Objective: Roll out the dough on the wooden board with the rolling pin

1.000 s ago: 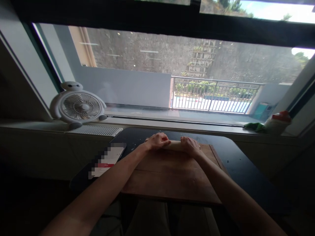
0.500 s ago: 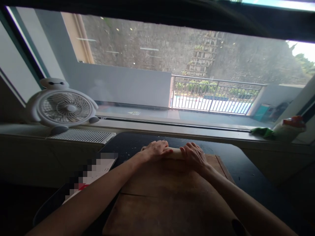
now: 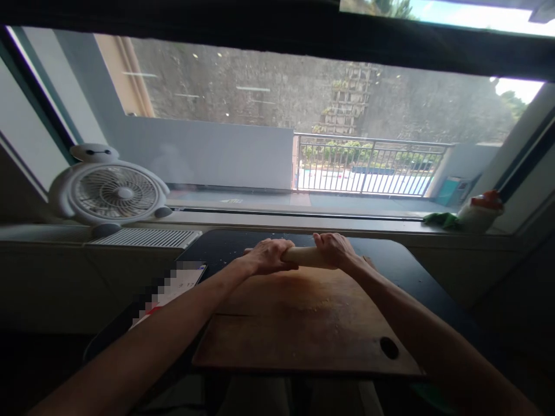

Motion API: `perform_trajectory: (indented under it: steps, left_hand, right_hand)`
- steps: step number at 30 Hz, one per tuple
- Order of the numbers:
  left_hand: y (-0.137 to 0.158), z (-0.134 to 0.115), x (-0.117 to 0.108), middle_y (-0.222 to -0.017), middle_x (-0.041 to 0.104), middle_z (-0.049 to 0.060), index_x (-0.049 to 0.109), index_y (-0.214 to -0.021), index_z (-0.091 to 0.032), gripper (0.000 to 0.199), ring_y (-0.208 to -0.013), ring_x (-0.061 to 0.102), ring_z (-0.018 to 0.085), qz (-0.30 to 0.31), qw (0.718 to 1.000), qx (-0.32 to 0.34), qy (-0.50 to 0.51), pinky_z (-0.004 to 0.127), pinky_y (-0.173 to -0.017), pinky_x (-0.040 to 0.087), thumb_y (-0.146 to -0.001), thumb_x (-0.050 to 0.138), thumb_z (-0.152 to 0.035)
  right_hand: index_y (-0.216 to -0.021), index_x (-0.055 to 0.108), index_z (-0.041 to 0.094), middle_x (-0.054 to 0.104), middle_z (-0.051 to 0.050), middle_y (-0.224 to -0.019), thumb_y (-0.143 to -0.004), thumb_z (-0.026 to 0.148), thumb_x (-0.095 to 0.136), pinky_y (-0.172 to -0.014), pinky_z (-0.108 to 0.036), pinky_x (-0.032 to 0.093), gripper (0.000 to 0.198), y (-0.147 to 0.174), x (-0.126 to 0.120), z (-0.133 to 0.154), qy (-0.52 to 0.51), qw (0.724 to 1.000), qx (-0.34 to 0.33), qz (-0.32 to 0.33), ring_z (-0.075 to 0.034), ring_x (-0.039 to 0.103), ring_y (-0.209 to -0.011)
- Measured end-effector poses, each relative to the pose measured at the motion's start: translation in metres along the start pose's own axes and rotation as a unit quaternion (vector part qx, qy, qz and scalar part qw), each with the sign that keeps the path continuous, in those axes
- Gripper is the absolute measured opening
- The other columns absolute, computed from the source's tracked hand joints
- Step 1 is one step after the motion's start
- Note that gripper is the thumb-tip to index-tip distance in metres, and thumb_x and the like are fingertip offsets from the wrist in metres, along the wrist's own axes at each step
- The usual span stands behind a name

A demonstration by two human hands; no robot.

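A pale wooden rolling pin (image 3: 304, 256) lies crosswise at the far end of a wooden cutting board (image 3: 277, 341). Around its left part my left hand (image 3: 272, 255) is closed, and a thin handle end pokes out past that hand. My right hand (image 3: 336, 249) grips the right part, fingers curled over the top. Between the two hands a bare stretch of the pin shows. Small yellowish crumbs (image 3: 321, 304) are scattered on the board, which has a dark oval hole (image 3: 389, 348) near its front right corner.
The board rests on a dark table (image 3: 416, 271). A partly blurred tablet or sheet (image 3: 182, 283) lies to the left. A white fan (image 3: 124, 193) stands by the window. A white bottle with an orange top (image 3: 483, 211) and a green cloth (image 3: 441, 219) sit on the sill.
My view has shifted, bringing the board's front edge and oval hole into sight. Both hands stay on the rolling pin; more of it shows between them, and the right fingers look more curled.
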State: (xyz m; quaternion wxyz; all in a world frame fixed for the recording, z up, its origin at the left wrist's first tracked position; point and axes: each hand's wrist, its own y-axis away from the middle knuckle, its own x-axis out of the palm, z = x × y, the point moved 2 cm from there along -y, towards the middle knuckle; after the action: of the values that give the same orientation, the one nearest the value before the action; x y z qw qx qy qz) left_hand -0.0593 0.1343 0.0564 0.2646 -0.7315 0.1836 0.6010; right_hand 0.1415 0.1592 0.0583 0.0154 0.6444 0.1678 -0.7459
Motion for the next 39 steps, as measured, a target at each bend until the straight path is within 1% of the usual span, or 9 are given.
perform_trajectory:
  steps: [3, 6, 12, 18, 24, 28, 34, 37, 39]
  left_hand:
    - [0.034, -0.037, -0.011, -0.087, 0.062, -0.002, 0.056, -0.099, -0.028, 0.042, -0.078, 0.058, 0.017, 0.04, 0.998, 0.025, 0.029, 0.024, -0.063, 0.037, -0.074, 0.051, -0.062]
    - [0.067, -0.072, -0.007, -0.086, 0.062, -0.001, 0.058, -0.091, -0.025, 0.036, -0.081, 0.057, 0.017, 0.059, 0.997, 0.048, 0.029, 0.024, -0.067, 0.039, -0.077, 0.049, -0.057]
    - [0.093, -0.097, 0.017, -0.097, 0.057, 0.006, 0.056, -0.093, -0.02, 0.037, -0.087, 0.055, 0.021, -0.034, 0.999, -0.019, -0.02, 0.03, -0.077, 0.042, -0.079, 0.049, -0.054]
    - [0.079, -0.076, 0.019, -0.099, 0.057, 0.003, 0.05, -0.11, -0.025, 0.043, -0.091, 0.054, 0.02, -0.011, 1.0, 0.02, 0.008, 0.03, -0.081, 0.041, -0.079, 0.051, -0.055]
    - [0.063, -0.062, 0.026, -0.102, 0.053, 0.005, 0.053, -0.11, -0.025, 0.043, -0.095, 0.051, 0.02, -0.036, 0.999, 0.02, -0.027, 0.033, -0.087, 0.039, -0.084, 0.04, -0.056]
    - [0.066, -0.065, 0.029, -0.106, 0.055, 0.006, 0.046, -0.118, -0.024, 0.044, -0.1, 0.051, 0.021, -0.056, 0.998, 0.013, -0.028, 0.034, -0.09, 0.038, -0.086, 0.04, -0.053]
    - [0.072, -0.07, 0.015, -0.096, 0.059, 0.003, 0.054, -0.106, -0.025, 0.038, -0.088, 0.056, 0.019, -0.02, 0.999, 0.027, 0.025, 0.029, -0.08, 0.042, -0.082, 0.046, -0.053]
    - [0.074, -0.072, 0.01, -0.101, 0.059, 0.003, 0.055, -0.11, -0.026, 0.041, -0.095, 0.054, 0.02, 0.006, 0.998, 0.034, 0.047, 0.03, -0.084, 0.04, -0.081, 0.046, -0.055]
    - [0.079, -0.072, 0.011, -0.107, 0.056, 0.004, 0.053, -0.115, -0.027, 0.046, -0.1, 0.052, 0.022, 0.002, 0.999, 0.016, 0.042, 0.031, -0.086, 0.04, -0.082, 0.044, -0.057]
  right_hand:
    - [-0.074, 0.066, 0.019, 0.066, -0.006, -0.074, -0.092, 0.05, 0.018, -0.057, -0.026, 0.031, 0.06, 0.047, -0.008, -0.003, -0.025, 0.999, -0.01, 0.018, -0.015, 0.056, -0.063]
    - [-0.074, 0.064, 0.018, 0.064, -0.006, -0.072, -0.092, 0.046, 0.022, -0.058, -0.025, 0.03, 0.054, 0.096, -0.006, 0.002, -0.027, 0.999, -0.009, 0.02, -0.014, 0.055, -0.063]
    - [-0.086, 0.061, 0.022, 0.06, -0.005, -0.095, -0.093, 0.048, 0.025, -0.078, -0.029, 0.032, 0.045, 0.159, -0.004, 0.027, -0.024, 0.992, -0.06, -0.107, -0.017, 0.052, -0.089]
    - [-0.081, 0.061, 0.021, 0.062, -0.006, -0.086, -0.094, 0.044, 0.021, -0.077, -0.028, 0.035, 0.048, 0.14, 0.006, 0.026, -0.011, 0.993, -0.046, -0.109, -0.017, 0.054, -0.083]
    - [-0.083, 0.065, 0.017, 0.066, -0.009, -0.081, -0.094, 0.043, 0.015, -0.072, -0.029, 0.038, 0.057, 0.107, 0.01, 0.021, -0.03, 0.997, 0.063, -0.027, -0.019, 0.059, -0.08]
    - [-0.085, 0.063, 0.019, 0.064, -0.007, -0.092, -0.095, 0.04, 0.021, -0.077, -0.027, 0.037, 0.049, 0.111, 0.005, 0.024, -0.014, 0.997, 0.0, -0.076, -0.017, 0.054, -0.095]
    - [-0.082, 0.061, 0.018, 0.064, -0.006, -0.084, -0.095, 0.038, 0.023, -0.072, -0.025, 0.036, 0.044, 0.106, 0.009, 0.016, -0.02, 0.996, -0.055, -0.066, -0.014, 0.056, -0.079]
    - [-0.079, 0.06, 0.019, 0.063, -0.004, -0.077, -0.095, 0.037, 0.022, -0.066, -0.025, 0.035, 0.045, 0.11, 0.01, 0.014, -0.025, 0.997, -0.05, -0.059, -0.014, 0.055, -0.07]
    - [-0.078, 0.058, 0.019, 0.062, -0.004, -0.08, -0.095, 0.035, 0.025, -0.07, -0.025, 0.035, 0.041, 0.12, 0.009, 0.013, -0.022, 0.994, -0.063, -0.09, -0.014, 0.054, -0.077]
